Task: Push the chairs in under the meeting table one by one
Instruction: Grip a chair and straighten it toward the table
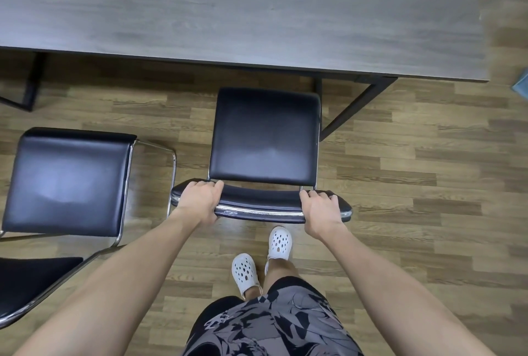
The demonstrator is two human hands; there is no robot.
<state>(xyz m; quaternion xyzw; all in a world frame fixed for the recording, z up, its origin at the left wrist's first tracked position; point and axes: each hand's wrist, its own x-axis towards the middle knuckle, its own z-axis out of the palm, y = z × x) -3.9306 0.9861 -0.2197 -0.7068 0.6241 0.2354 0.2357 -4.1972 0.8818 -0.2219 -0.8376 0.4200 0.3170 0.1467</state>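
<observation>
Black glossy padded chair (264, 138), square seat, chrome tube frame, just short of the near edge of the grey wood-grain desk (228, 7), left hand (200, 201) and right hand (320, 210) with fingers (207, 184) curled over its curved backrest (261, 203), matching second chair (65, 181) left, plank floor (400, 170)

Bare-armed: uncovered from left hand (200, 203) and right hand (320, 213) along both forearms to the near corners. Shorts (271, 324) at near centre: black ground, printed with large grey and pale lilac leaf shapes, loose cut. Strip of bare leg past the far hem. White clogs on both feet, left clog (244, 273) nearer, right clog (280, 243) farther. Moulded, rounded toes, uppers punched with rows of oval holes. Thin white heel strap showing at back of each.
</observation>
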